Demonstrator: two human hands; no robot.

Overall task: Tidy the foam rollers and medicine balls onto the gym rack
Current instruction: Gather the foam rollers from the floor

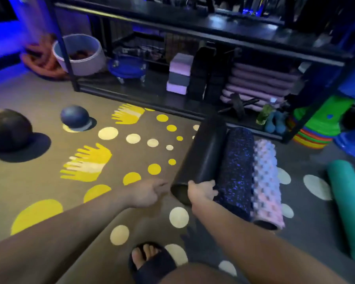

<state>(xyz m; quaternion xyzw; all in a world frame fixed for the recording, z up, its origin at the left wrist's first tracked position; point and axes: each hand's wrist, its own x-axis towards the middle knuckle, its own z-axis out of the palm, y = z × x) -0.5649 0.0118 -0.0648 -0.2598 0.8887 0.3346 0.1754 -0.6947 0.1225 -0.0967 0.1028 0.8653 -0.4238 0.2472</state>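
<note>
The right hand [202, 192] grasps the near end of a smooth black foam roller [203, 152], its fingers [210, 184] curled over the top. The roller slants away from the person, and its far end reaches the front edge of the lowest shelf of the black metal gym rack [193, 24]. The left hand [148, 191] is just beside the roller's near end with its fingers released and stretched towards it. Blur hides whether they touch.

Along the held roller's right side a black foam roller flecked with blue [237, 171] lies on the floor, and a pink knobbly foam roller [266, 181] lies against that one. A teal foam roller [346, 201] lies well apart at the right edge.

To the left, a dark blue medicine ball [74, 116] and a larger black medicine ball [6, 130] rest on the grey floor [29, 99], which is painted with yellow and cream dots. The rack's lowest shelf holds stacked pale foam blocks [179, 73] and a pile of mauve mats [260, 83].
</note>
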